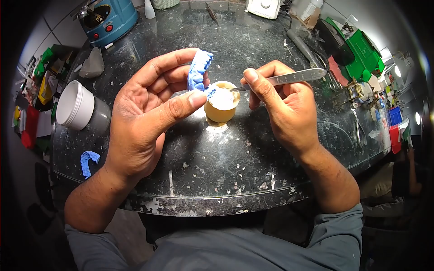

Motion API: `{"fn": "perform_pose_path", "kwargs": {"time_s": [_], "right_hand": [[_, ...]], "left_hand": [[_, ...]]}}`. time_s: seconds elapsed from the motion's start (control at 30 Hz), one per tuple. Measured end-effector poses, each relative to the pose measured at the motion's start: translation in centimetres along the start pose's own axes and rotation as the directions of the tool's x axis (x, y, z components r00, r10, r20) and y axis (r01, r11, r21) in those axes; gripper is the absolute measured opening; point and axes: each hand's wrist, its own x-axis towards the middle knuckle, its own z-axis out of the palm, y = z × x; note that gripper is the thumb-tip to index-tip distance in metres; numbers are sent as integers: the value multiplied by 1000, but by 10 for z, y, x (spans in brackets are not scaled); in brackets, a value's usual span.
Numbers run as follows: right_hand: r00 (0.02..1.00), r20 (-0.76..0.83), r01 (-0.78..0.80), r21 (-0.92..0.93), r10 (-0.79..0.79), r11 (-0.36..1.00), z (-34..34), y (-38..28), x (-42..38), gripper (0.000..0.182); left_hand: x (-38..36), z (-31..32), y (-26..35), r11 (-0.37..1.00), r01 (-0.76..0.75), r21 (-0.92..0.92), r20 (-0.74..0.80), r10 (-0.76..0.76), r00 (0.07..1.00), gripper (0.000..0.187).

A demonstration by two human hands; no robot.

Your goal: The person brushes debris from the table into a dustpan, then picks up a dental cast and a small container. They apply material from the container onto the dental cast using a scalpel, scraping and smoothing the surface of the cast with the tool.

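Note:
My left hand (144,106) grips a blue dental model (196,74), stood on edge between thumb and fingers with the teeth facing right. In my right hand (287,106) is a scalpel (298,77) with a flat metal handle, pinched between thumb and fingers. Its tip points left, close to the lower end of the model and over the rim of a yellowish cup (219,114). White material shows inside that cup, below and between both hands. Another blue dental arch (87,162) lies on the dark table (217,169), left of my left forearm.
A white tub (74,106) lies tipped at the left. Behind it stands a blue machine with red knobs (108,25). A handpiece (302,47), pliers (358,128) and a green box (361,54) sit to the right. Tweezers (211,13) lie at the back.

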Motion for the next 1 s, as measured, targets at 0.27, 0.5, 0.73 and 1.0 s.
{"fn": "perform_pose_path", "kwargs": {"time_s": [0.27, 0.5, 0.73, 1.0], "right_hand": [[999, 20, -31, 86, 29, 996, 0, 0, 0, 20], [999, -47, 16, 245, -5, 969, -1, -5, 0, 17], [890, 106, 446, 1, -444, 895, -11, -18, -6, 24], [739, 185, 668, -70, -648, 741, -7, -13, 0, 20]], "left_hand": [[0, -1, -1, 1000, -16, 14, -8, 16, 1000, 57], [-1, 0, 0, 1000, -5, 9, -16, 6, 1000, 57], [-1, 1, 1, 999, -25, 39, 28, 24, 999, 56], [-3, 3, 5, 998, 26, 62, 108, -33, 994, 58]]}}
